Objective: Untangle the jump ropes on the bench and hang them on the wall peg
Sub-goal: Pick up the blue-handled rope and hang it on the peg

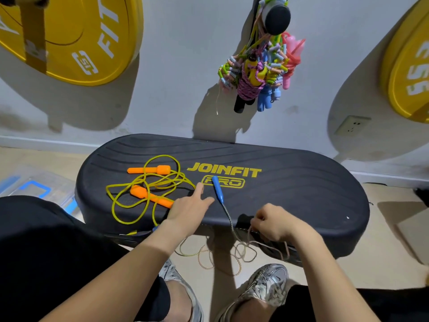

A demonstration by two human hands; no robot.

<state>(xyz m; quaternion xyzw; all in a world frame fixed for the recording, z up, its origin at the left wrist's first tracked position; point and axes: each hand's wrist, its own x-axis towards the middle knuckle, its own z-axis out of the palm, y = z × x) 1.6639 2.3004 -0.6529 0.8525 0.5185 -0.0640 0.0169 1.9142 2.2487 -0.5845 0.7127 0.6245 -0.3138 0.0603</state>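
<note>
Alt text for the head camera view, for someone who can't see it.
A person at a black bench grips the braided cord of a blue-handled rope in the right hand, left hand open beside its handle. A tangled yellow rope lies on the bench; other ropes hang from a wall peg.

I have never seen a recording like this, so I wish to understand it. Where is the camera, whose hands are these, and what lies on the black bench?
There is no machine here. One camera sits on a person's head and looks down at their own two bare hands. On the bench lies a tangled yellow rope with two orange handles. Beside it lies a blue handle; its thin rope runs over the front edge towards the floor. The right hand pinches that thin rope at the edge. The left hand is open near the blue handle and holds nothing. On the wall above, a peg carries a bundle of coloured ropes, between yellow weight plates.
</note>
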